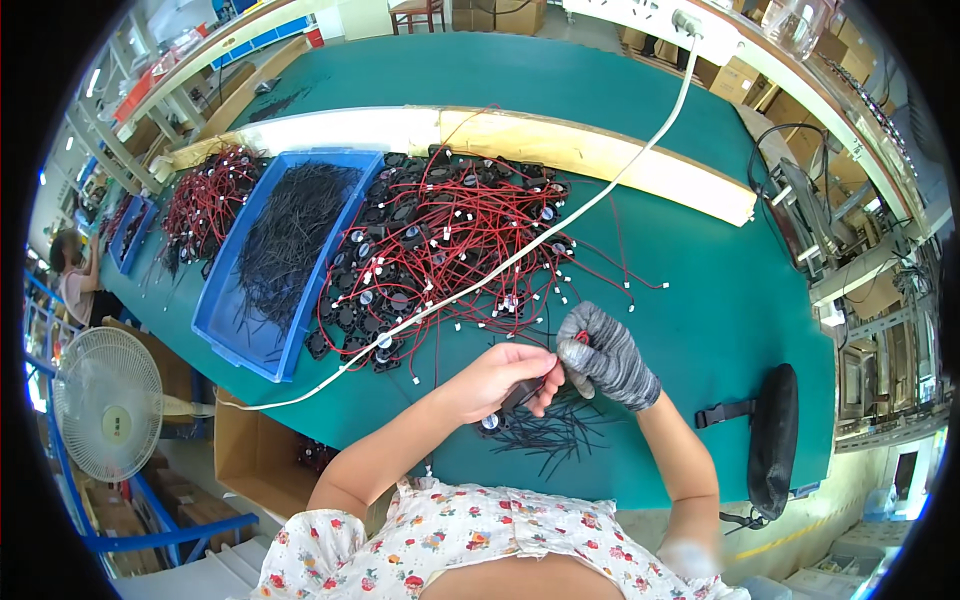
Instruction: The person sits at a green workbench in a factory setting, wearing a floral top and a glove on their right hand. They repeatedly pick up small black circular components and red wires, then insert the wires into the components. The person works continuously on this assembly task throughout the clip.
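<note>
A: How were the hands held?

B: They were brought close together above the green surface (680,270). The left hand (515,380), bare, was extended from 8 o'clock; the right hand (605,355), covered by a grey knit glove (628,372), was extended from 5 o'clock. Both elbows were bent.

A: And the fingers?

B: The left thumb and forefinger were pressed together at the tips, beside the glove; whether anything thin was pinched there could not be told. A black part (521,395) was gripped just below them. The gloved fingers were folded around red wire (582,338).

A: What was laid about them?

B: Black strips (553,437) were scattered at 6 o'clock from the hands. Small black fans (399,300) with red leads (470,215) were heaped at 11 o'clock, and more strips were held in a blue tray (240,340) at 10 o'clock. A black pouch (775,440) was placed at 4 o'clock.

A: Could any writing be read?

B: Round labels (365,297) were seen on the small fans, but their marks were too small to be made out. A badge (116,424) was borne by the white fan (108,385) at 9 o'clock, and printing was shown on a carton (735,78) at 1 o'clock; both were likewise too small.
</note>
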`<action>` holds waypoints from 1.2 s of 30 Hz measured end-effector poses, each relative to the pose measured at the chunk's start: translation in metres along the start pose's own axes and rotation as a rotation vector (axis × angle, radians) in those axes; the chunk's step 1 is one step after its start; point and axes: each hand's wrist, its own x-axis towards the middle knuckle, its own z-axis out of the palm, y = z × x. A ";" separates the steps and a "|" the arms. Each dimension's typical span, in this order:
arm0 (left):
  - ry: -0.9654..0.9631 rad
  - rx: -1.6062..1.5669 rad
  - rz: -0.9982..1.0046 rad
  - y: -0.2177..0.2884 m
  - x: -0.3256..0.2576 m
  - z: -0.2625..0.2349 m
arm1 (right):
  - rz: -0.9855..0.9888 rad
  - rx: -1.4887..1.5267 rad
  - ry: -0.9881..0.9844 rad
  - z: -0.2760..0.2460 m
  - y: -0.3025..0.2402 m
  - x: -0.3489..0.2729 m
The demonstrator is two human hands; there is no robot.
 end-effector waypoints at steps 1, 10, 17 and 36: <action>-0.018 0.009 -0.001 -0.002 -0.004 -0.003 | 0.035 -0.003 -0.016 0.002 0.002 -0.001; 0.153 1.084 0.084 0.026 -0.115 -0.052 | -0.130 -0.783 0.168 -0.010 0.015 0.044; 0.821 1.370 -0.345 0.043 -0.217 -0.044 | -0.095 -1.591 0.118 -0.061 0.031 0.082; -0.150 1.205 0.288 0.039 -0.061 -0.002 | -0.079 -1.939 0.078 -0.065 0.028 0.117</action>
